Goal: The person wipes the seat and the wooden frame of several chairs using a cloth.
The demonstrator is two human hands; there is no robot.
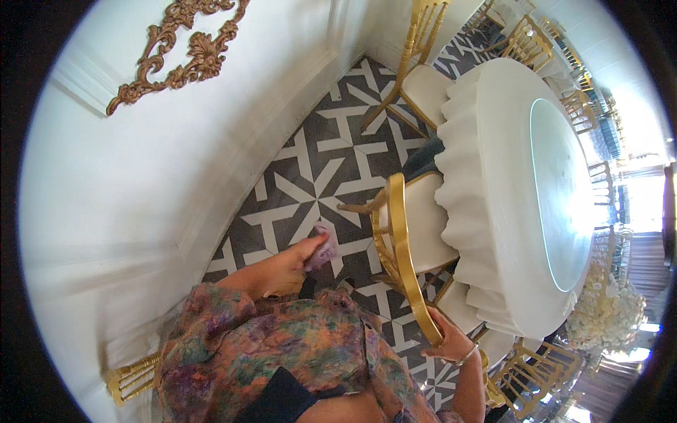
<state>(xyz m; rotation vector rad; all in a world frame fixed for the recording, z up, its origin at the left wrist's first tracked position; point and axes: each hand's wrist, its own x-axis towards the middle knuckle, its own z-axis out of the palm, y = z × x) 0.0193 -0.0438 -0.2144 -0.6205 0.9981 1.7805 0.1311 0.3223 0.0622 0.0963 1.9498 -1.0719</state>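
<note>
My left hand is closed around a crumpled pinkish-purple cloth, held out in front of my body over the floor. My right hand, with a bracelet at its wrist, grips the near end of the top rail of a gold chair. That chair has a cream seat pad and faces a round table. A white cloth with a ruffled edge drapes the table, and a round glass or mirrored panel lies on top.
A white panelled wall with an ornate bronze-coloured frame runs along the left. Another gold chair stands ahead near the corner. White flowers appear beyond the table. The floor has dark-and-white patterned tiles. A gold chair back shows at lower left.
</note>
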